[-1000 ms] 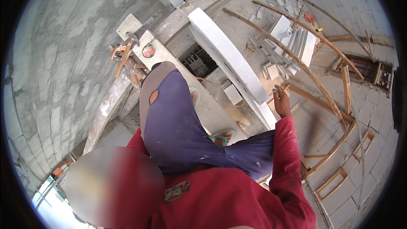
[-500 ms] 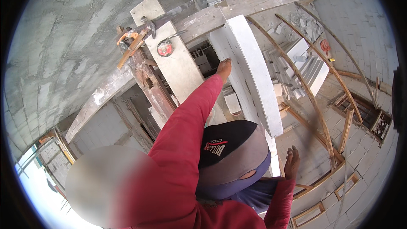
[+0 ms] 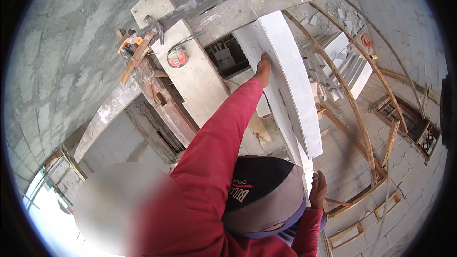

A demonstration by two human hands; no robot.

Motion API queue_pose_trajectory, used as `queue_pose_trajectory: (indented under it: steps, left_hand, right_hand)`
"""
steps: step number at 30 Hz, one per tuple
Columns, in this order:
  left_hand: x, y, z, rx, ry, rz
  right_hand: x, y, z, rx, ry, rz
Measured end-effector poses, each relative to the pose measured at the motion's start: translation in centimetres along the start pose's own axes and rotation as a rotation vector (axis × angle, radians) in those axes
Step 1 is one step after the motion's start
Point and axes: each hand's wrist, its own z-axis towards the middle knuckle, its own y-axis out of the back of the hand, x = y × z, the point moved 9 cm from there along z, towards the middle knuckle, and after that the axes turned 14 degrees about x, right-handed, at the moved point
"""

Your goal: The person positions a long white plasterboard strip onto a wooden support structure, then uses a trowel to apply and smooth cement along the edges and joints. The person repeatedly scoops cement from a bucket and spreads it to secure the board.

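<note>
A long white slab [image 3: 293,85] runs from the upper middle to the lower right. My left hand [image 3: 263,70], at the end of a stretched-out red sleeve, lies against the slab's left face with straight fingers. Down by the slab's near end, my right hand [image 3: 318,189] is raised with loosely bent, parted fingers and nothing visible in it. I cannot tell whether it touches the slab. Between my arms, a person's black and grey cap [image 3: 266,192] hides part of the work area.
A pale board [image 3: 195,76] carries a red tape measure [image 3: 176,57]. Beside it are a hammer [image 3: 155,27] and an orange-handled tool [image 3: 129,45]. Past the board a dark gap [image 3: 226,57] drops away. Wooden poles [image 3: 354,109] and stacked white pieces [image 3: 350,66] stand right.
My left hand and the slab appear farther right from the board. My right hand has moved left, closer to the slab's near end. The cap has dropped lower, and the view has shifted slightly.
</note>
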Motion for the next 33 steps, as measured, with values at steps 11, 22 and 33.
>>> queue_pose_trajectory:
  steps: [11,22,33]
  left_hand:
    - [-1.9,3.3,-6.4,-0.238,0.176,0.015]
    - [-16.0,0.1,-17.8,-0.006,-0.190,1.075]
    - [-15.0,-13.4,-20.8,0.343,0.003,1.703]
  right_hand:
    - [5.2,4.8,-0.5,-0.038,-0.009,-0.125]
    - [-5.5,14.2,-17.7,-0.488,-0.234,-0.059]
    - [-19.2,-9.8,-39.0,-0.558,-0.797,0.278]
